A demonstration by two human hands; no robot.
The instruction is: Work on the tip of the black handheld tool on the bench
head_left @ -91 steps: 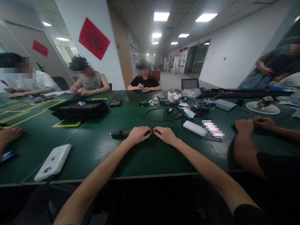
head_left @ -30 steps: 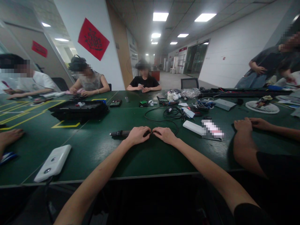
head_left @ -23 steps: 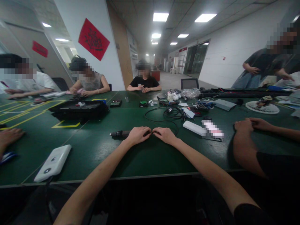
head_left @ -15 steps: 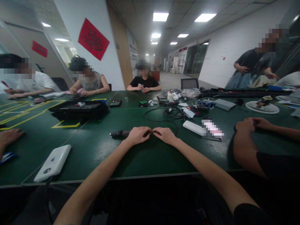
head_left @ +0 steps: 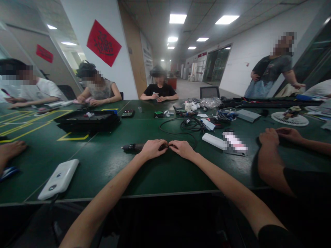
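Note:
A dark electric screwdriver [head_left: 133,147] lies on the green table, its bit pointing left. My left hand [head_left: 153,149] wraps over its rear end, hiding that part. Beside it, almost fingertip to fingertip, my right hand [head_left: 183,148] is closed, thumb and fingers pinching the cable at the tool's back end. The exact joint between cable and tool is too small to make out. From my right hand a black cable [head_left: 196,137] curves away toward a tangle farther back.
A black tray [head_left: 86,123] stands back left, and a white power bank [head_left: 59,179] lies near the front left edge. To the right are a white oblong device [head_left: 214,141], a fan grille [head_left: 289,119] and a co-worker's hands [head_left: 270,136]. Several people sit around.
Both my hands stay at the screwdriver with barely any movement. The standing person at the back right has shifted left and lowered an arm toward the table.

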